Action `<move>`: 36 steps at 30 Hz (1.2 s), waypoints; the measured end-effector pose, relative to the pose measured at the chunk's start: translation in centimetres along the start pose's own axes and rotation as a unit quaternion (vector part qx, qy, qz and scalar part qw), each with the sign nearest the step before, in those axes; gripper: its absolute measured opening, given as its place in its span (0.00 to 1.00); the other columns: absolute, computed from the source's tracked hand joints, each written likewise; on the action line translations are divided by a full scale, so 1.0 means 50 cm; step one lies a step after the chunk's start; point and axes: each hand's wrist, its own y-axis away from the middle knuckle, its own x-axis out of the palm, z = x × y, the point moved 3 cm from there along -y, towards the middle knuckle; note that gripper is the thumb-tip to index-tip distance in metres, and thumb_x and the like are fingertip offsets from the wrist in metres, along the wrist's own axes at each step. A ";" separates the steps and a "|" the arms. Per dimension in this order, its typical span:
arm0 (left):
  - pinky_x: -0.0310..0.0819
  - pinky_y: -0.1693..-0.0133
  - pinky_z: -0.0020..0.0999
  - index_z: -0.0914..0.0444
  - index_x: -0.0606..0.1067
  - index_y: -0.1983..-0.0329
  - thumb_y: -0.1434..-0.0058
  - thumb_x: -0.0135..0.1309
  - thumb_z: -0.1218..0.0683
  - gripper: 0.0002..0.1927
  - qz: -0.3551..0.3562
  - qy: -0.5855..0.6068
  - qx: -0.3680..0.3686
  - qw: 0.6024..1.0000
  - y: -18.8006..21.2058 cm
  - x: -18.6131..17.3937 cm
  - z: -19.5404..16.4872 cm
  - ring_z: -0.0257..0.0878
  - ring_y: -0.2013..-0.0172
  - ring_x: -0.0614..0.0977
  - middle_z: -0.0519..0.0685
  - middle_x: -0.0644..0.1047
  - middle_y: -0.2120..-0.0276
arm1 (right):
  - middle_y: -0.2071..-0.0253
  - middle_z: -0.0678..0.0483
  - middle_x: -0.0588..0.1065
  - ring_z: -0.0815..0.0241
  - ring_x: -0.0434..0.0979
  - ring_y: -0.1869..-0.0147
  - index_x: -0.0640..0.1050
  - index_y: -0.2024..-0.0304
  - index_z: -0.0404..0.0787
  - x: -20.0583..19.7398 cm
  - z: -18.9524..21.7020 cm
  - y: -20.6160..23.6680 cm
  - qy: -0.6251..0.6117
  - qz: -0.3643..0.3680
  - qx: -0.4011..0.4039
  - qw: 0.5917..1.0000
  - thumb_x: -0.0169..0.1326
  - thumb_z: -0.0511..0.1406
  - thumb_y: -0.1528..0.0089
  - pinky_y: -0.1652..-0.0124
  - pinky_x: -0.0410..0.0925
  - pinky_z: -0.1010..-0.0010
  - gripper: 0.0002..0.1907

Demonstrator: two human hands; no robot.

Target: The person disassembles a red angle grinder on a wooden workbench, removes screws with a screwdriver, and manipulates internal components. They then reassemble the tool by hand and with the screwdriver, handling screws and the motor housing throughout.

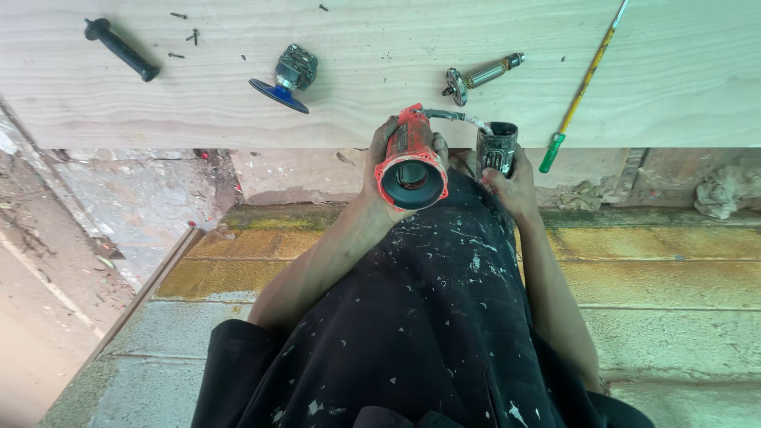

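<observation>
My left hand (379,162) grips a red, hollow power-tool housing (410,162), its open round end facing me. My right hand (511,178) holds a dark cylindrical motor part (497,147) at the plank's near edge. Wires (452,116) run from the red housing to that dark part. Both hands sit just below the wooden plank (380,95).
On the plank lie a black side handle (121,49), a metal gear head with a blue disc (287,77), a rotor shaft (482,76), a green-handled screwdriver (583,87) and several small screws (186,36). Below are concrete blocks (658,261) and a crumpled rag (725,190).
</observation>
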 end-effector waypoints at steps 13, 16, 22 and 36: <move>0.81 0.53 0.40 0.68 0.75 0.52 0.35 0.57 0.38 0.28 0.089 -0.017 -0.038 0.995 0.094 0.006 0.073 0.50 0.55 0.81 0.61 0.76 0.57 | 0.53 0.53 0.76 0.66 0.76 0.54 0.69 0.39 0.31 0.015 0.032 -0.010 0.009 -0.088 -0.092 0.992 0.63 0.27 0.43 0.55 0.72 0.76 0.30; 0.81 0.53 0.40 0.69 0.75 0.50 0.34 0.57 0.37 0.29 0.115 -0.010 -0.040 0.992 0.109 -0.001 0.122 0.49 0.55 0.80 0.61 0.76 0.58 | 0.52 0.52 0.77 0.66 0.77 0.53 0.68 0.38 0.32 -0.008 0.018 -0.032 0.024 -0.089 -0.135 0.987 0.64 0.26 0.44 0.53 0.72 0.76 0.32; 0.81 0.54 0.42 0.67 0.76 0.50 0.36 0.58 0.38 0.28 0.118 0.006 -0.014 0.993 0.104 -0.048 0.239 0.51 0.56 0.81 0.59 0.78 0.58 | 0.50 0.41 0.77 0.48 0.80 0.50 0.70 0.38 0.30 -0.054 -0.021 -0.073 0.188 -0.109 -0.239 0.946 0.68 0.27 0.47 0.50 0.72 0.61 0.36; 0.80 0.55 0.47 0.63 0.75 0.48 0.37 0.57 0.38 0.26 0.063 -0.054 0.174 0.981 0.032 -0.170 0.364 0.48 0.58 0.83 0.53 0.79 0.59 | 0.45 0.35 0.73 0.40 0.73 0.44 0.63 0.31 0.36 -0.088 -0.105 -0.058 0.287 -0.028 -0.196 0.937 0.61 0.35 0.38 0.47 0.68 0.52 0.35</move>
